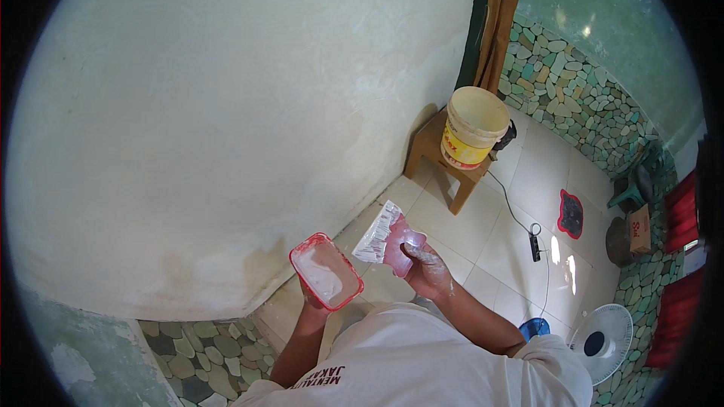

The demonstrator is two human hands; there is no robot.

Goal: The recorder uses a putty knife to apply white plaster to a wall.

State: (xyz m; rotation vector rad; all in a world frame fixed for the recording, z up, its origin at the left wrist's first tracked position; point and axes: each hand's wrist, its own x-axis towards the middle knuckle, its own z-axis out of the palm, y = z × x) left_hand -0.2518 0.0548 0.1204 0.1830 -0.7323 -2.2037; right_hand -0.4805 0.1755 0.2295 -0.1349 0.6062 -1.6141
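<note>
My left hand (311,299) holds a red-rimmed plastic container (347,306) from below, its fingers mostly hidden behind it. White paste (323,280) lies inside. To its right, my right hand (431,272) grips a wide putty scraper (395,247) by its pinkish handle, thumb on top. The scraper's blade is coated in white and points up and left, close to the container but apart from it. White smears mark my right hand and wrist. Ahead and to the left stands a pale, coated wall (241,120).
A pale bucket (478,114) with a yellow label stands on a brown stool (428,145) against the wall. A power strip (535,247) and its cable lie on the tiled floor (504,286). At right are a white fan (605,341), a red-edged mat (571,214) and a cardboard box (639,229).
</note>
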